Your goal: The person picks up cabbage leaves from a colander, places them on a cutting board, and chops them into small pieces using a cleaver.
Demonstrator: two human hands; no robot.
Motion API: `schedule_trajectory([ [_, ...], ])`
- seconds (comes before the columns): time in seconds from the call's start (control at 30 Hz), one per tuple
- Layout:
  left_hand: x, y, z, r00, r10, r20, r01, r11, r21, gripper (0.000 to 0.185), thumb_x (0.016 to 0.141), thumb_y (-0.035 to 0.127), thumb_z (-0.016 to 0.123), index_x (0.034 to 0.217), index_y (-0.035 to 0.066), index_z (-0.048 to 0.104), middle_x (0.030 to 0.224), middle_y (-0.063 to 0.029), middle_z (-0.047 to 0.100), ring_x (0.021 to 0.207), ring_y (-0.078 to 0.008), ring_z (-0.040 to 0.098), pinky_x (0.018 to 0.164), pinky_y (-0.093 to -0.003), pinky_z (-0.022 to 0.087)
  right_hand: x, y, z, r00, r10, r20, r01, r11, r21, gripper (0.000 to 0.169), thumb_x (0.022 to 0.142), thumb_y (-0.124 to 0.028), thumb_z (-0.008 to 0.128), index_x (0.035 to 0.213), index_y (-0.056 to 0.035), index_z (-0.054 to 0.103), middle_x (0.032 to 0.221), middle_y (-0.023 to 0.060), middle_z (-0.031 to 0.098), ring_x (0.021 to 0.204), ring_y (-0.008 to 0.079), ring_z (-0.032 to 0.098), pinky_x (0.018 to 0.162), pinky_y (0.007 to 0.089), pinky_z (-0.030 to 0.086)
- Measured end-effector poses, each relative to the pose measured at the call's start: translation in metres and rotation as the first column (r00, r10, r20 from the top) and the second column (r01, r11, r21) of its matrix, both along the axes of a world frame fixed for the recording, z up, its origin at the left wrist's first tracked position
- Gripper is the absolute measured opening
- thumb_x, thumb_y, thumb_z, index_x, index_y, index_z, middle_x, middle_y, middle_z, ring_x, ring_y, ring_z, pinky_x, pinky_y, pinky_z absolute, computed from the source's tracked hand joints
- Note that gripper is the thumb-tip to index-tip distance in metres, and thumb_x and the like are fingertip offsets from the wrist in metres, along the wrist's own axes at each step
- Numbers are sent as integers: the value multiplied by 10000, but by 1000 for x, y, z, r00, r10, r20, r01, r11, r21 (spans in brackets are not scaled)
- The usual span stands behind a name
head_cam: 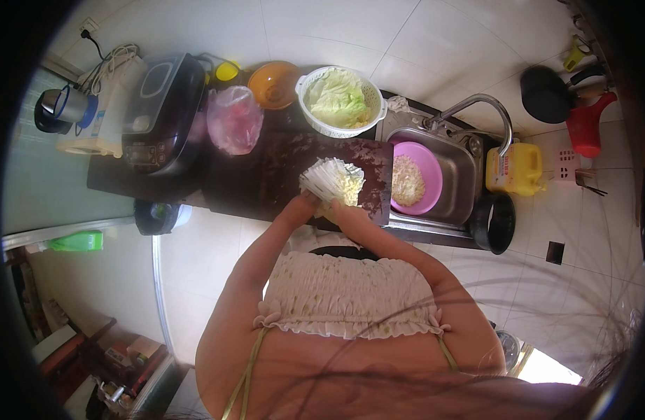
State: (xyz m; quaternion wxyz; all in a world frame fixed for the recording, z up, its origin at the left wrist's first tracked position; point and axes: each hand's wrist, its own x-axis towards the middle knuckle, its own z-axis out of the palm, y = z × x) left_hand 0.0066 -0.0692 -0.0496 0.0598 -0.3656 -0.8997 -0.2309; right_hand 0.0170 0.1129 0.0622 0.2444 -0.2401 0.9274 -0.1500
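Observation:
A cut napa cabbage, white ribs fanned out and a pale yellow heart showing, is over the dark wooden cutting board. My left hand grips its near left side, with the fingertips partly hidden by the leaves. From the near right, my right hand holds the base, its thumb lying against the yellow leaves. Behind the board, loose cabbage leaves fill a white plastic colander. In the sink to the right, a pink basin contains finely chopped pale pieces.
A rice cooker, a pink plastic bag and an orange bowl line the counter's left and back. The faucet arches over the steel sink. A yellow jug and a black round container stand right of it.

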Motion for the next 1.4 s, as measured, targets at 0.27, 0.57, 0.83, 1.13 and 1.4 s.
schedule_trajectory([
  [0.27, 0, 1, 11, 994, 44, 97, -41, 998, -39, 231, 681, 57, 486, 899, 12, 550, 899, -104, 509, 890, -265, 502, 708, -332, 481, -14, 16, -1, 999, 28, -41, -28, 1000, 0, 175, 774, -39, 422, 936, -22, 357, 661, 189, 579, 642, 373, 588, 523, 455, 443],
  [0.57, 2, -7, -9, 996, 11, 88, -10, 1000, -16, 224, 713, 95, 487, 915, 16, 543, 1006, -118, 495, 949, -295, 490, 774, -354, 460, -2, 2, 0, 1000, -10, -7, 10, 1000, -8, 187, 770, -54, 438, 935, -18, 357, 679, 211, 576, 638, 382, 584, 519, 448, 445],
  [0.83, 3, -7, -3, 991, 25, 129, -18, 998, -55, 215, 692, 95, 509, 888, 13, 541, 943, -127, 510, 893, -292, 516, 735, -363, 468, -11, 4, -8, 998, 54, -35, -51, 995, 84, 202, 770, -59, 441, 955, -29, 365, 680, 176, 588, 620, 349, 596, 506, 421, 455],
  [1.13, 4, -9, 1, 996, 4, 92, -10, 998, 56, 149, 714, 77, 495, 842, 8, 528, 910, -131, 519, 861, -296, 537, 677, -367, 484, -2, 5, 20, 997, 52, 59, -58, 992, 112, 222, 764, -41, 438, 970, -15, 359, 656, 180, 587, 623, 356, 594, 525, 433, 456],
  [1.4, 6, -14, -6, 984, -20, 179, 1, 994, 107, 168, 751, 96, 496, 904, 34, 527, 973, -132, 521, 860, -312, 543, 679, -380, 492, 6, -2, 26, 996, 6, 94, -12, 998, 66, 186, 770, -42, 424, 944, -9, 367, 660, 195, 580, 629, 373, 587, 524, 445, 449],
])
